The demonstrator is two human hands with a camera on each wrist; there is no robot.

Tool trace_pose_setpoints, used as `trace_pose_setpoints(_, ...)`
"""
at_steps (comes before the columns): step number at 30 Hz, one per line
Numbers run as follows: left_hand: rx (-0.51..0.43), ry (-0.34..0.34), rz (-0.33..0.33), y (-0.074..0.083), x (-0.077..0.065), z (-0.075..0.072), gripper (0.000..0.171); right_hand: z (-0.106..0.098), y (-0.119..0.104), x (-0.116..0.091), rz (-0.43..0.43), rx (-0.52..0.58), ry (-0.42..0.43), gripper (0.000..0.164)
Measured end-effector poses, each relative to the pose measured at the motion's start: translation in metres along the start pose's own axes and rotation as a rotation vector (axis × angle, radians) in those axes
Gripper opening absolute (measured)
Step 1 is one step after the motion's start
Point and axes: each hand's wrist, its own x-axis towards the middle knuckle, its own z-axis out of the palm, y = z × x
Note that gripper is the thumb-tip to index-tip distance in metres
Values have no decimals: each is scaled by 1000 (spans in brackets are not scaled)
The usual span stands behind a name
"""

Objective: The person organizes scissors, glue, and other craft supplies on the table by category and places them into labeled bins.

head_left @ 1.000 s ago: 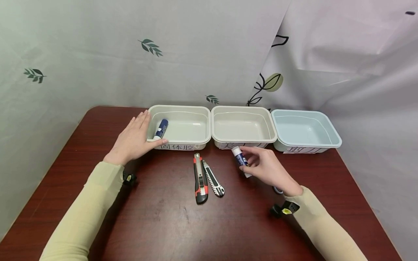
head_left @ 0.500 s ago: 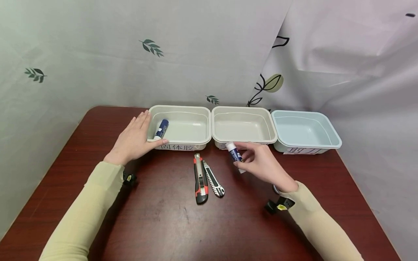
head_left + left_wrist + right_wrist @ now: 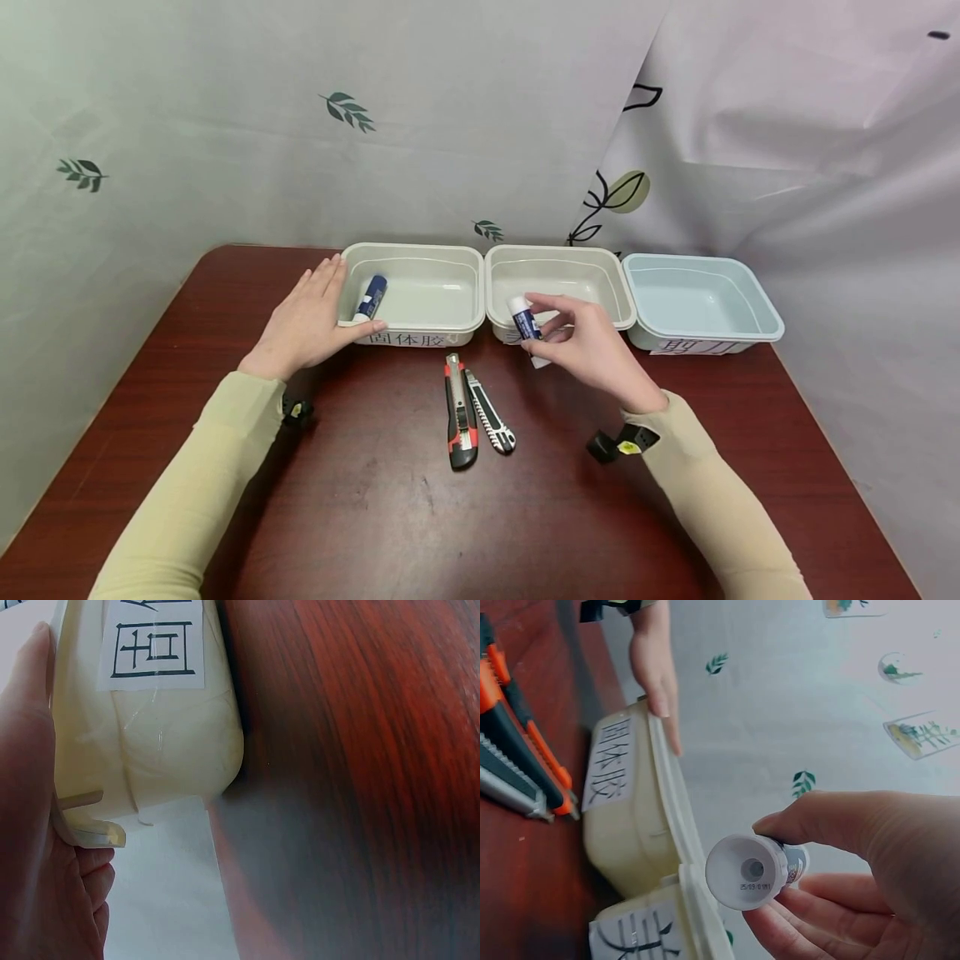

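Observation:
My right hand (image 3: 587, 340) pinches a glue stick (image 3: 527, 320) between thumb and fingers, in front of and partly over the middle bin (image 3: 558, 252). The glue stick is tilted, white cap up. In the right wrist view its white round base (image 3: 739, 871) faces the camera. My left hand (image 3: 303, 321) rests on the left bin (image 3: 427, 250), fingers extended along its left rim and thumb across the front rim. Inside that bin lies another blue glue stick (image 3: 371, 297), leaning toward the front left corner.
A red-and-black utility knife (image 3: 461, 412) and a smaller black-and-white utility knife (image 3: 491, 412) lie side by side on the dark red table (image 3: 360, 500). A light blue bin (image 3: 705, 265) stands at the right of the row. All bins carry handwritten labels in front; a patterned curtain hangs behind.
My right hand has moved left and away from me with the glue stick, from before the middle bin to its front rim. The left hand has stayed in place.

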Motion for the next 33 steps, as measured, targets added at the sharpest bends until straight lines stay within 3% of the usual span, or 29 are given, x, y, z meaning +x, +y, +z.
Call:
trace_pose_setpoints(10,6,-8,2,0,0,0,116,-2,-13,28,-23,71,37,57)
trace_pose_setpoints(24,12,-6,8,-1,1,-1,116,-1,-27,66,79,145,114,57)
trace_pose_setpoints(33,2,-3,9,0,1,0,116,14,-28,86,130,188,134,58)
